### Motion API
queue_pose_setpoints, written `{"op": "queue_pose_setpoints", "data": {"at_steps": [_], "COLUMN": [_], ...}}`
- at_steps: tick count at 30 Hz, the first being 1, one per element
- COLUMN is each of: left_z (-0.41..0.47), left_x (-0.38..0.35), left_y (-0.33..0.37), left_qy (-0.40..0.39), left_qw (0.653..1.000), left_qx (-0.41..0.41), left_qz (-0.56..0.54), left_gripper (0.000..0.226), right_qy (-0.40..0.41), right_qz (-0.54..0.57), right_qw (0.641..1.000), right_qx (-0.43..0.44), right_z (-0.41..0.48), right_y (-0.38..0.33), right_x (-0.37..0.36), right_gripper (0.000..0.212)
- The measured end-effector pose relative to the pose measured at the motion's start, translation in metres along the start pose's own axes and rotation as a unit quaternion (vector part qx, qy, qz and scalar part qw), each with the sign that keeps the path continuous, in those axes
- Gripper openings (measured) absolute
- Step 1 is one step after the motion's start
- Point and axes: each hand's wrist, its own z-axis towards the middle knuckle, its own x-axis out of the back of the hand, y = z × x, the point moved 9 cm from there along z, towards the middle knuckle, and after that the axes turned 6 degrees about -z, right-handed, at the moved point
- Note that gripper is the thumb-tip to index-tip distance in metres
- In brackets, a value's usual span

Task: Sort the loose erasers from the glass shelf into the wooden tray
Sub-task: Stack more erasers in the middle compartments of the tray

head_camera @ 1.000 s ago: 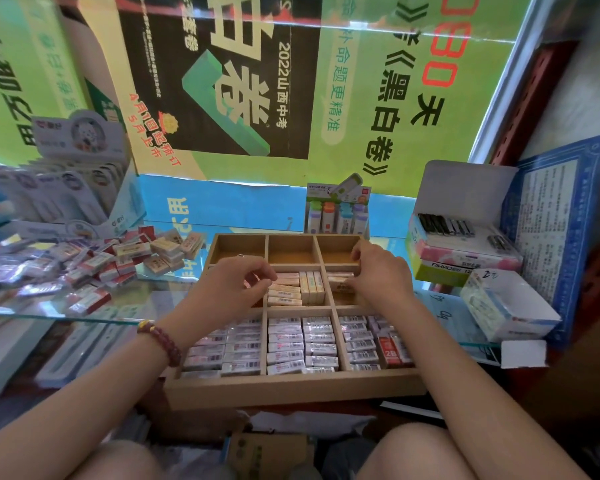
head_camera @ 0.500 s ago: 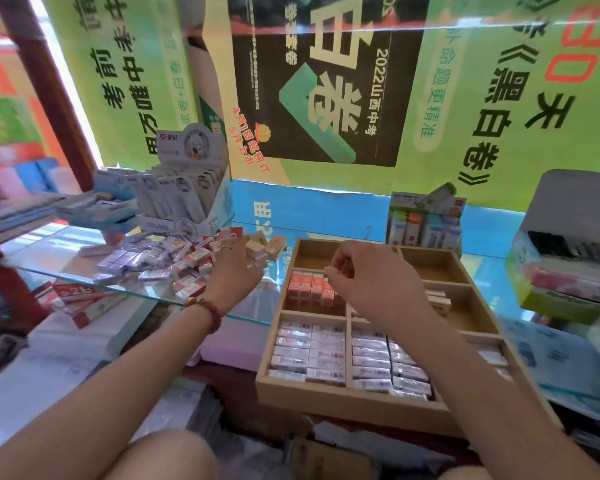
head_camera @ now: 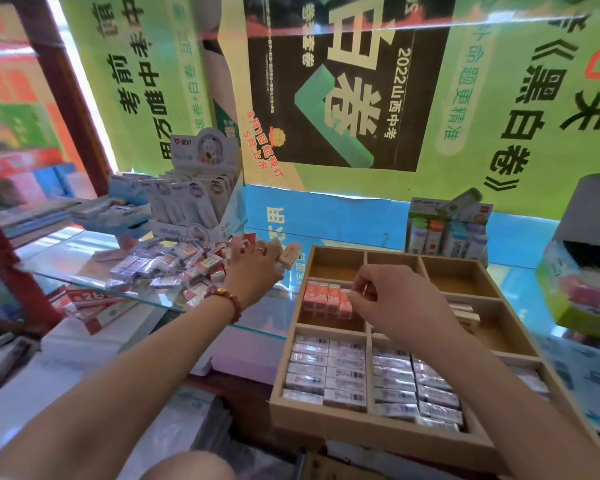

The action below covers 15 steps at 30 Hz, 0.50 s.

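**You:** Where are my hands?

**Spotter:** Your left hand [head_camera: 253,268], with a bead bracelet [head_camera: 232,304] on its wrist, reaches to the middle of the frame. Its fingertips are at the right edge of the heap of loose erasers [head_camera: 167,265]. They bend down among them, but I cannot tell whether they grip one. Your right hand [head_camera: 395,299] hangs over the middle row of the wooden tray [head_camera: 378,433], fingers curled and thumb against forefinger. Whether anything is pinched there, I cannot tell.

**You:** What does the tray hold?

**Spotter:** It sits at lower right of the frame. In the middle row, the left compartment has orange erasers [head_camera: 326,299] marked 2B. They stand side by side along its far wall, just left of your right fingertips. The right compartment has cream erasers [head_camera: 466,311], partly hidden by your hand. The front compartments are packed with white wrapped erasers [head_camera: 326,372] lying in rows.

**You:** And around it?

**Spotter:** The heap lies on the glass shelf [head_camera: 70,268] at centre left, beside the tray. Behind the heap, a display box [head_camera: 201,202] of white packs stands upright. Behind the tray, toward upper right, is a carton of small bottles [head_camera: 447,230]. A green and black poster [head_camera: 361,81] with Chinese print fills the top of the frame, and a red post [head_camera: 66,81] slants down the upper left.
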Motion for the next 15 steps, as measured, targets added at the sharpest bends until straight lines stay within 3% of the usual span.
{"op": "queue_pose_setpoints", "data": {"at_steps": [8, 12, 15], "left_z": [-0.011, -0.027, -0.038], "left_x": [-0.007, 0.022, 0.045], "left_y": [0.016, 0.017, 0.021], "left_qy": [0.003, 0.070, 0.050], "left_qw": [0.998, 0.981, 0.910], "left_qx": [-0.041, -0.053, 0.001], "left_qz": [0.045, -0.176, -0.411], "left_gripper": [0.042, 0.029, 0.028], "right_qy": [-0.012, -0.009, -0.010], "right_qz": [0.013, 0.025, 0.063], "right_qw": [1.000, 1.000, 0.998], "right_qx": [-0.004, 0.008, 0.029], "right_z": [-0.003, -0.005, -0.007], "right_y": [0.012, 0.013, 0.012], "right_x": [-0.003, -0.002, -0.002], "right_gripper": [0.014, 0.013, 0.014]}}
